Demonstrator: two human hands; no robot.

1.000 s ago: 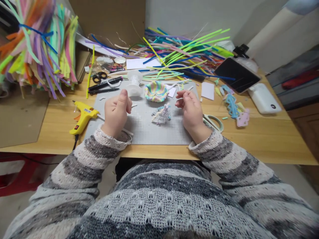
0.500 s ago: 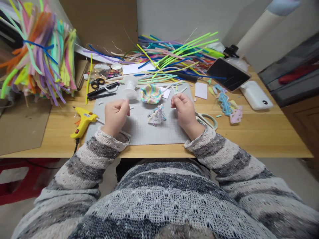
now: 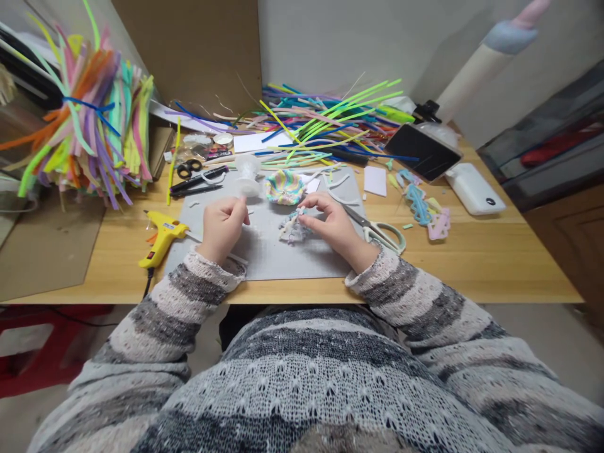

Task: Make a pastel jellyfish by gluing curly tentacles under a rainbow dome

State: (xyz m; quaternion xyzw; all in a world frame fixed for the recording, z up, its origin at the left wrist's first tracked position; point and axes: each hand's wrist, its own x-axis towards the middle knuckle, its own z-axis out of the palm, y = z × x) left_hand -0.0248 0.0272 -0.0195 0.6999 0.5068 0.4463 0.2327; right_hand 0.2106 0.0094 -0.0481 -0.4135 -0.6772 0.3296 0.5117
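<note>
Coiled pastel piece at mid-mat, its top between right thumb and forefinger

The coiled pastel piece [image 3: 291,231] is set on the grey mat [image 3: 278,269], near its middle. Its top is reached by the right hand [image 3: 330,225], whose thumb and forefinger are spaced narrowly around it; whether it is pinched firmly cannot be told. The left hand [image 3: 224,228] is curled, thumb against forefinger, over the mat's left part; whether anything thin is held inside cannot be told.

Between the left hand and the piece, a stretch of mat surface is shown, and another runs from the piece to the mat's front edge. Beyond that edge, a narrow strip of the wooden desk [image 3: 292,290] is left before the desk's own front edge.

Behind the piece, room is narrowed by a ruffled striped cup [image 3: 284,187], with a clear spool [image 3: 248,176] placed to its left. By the right wrist, pale-handled scissors [image 3: 384,238] are laid across the mat's right edge, handles out on the wood. At the mat's left edge, the yellow glue gun [image 3: 163,238] is laid, nozzle pointing away. The back of the desk is crowded by a heap of coloured stems [image 3: 325,123].
</note>
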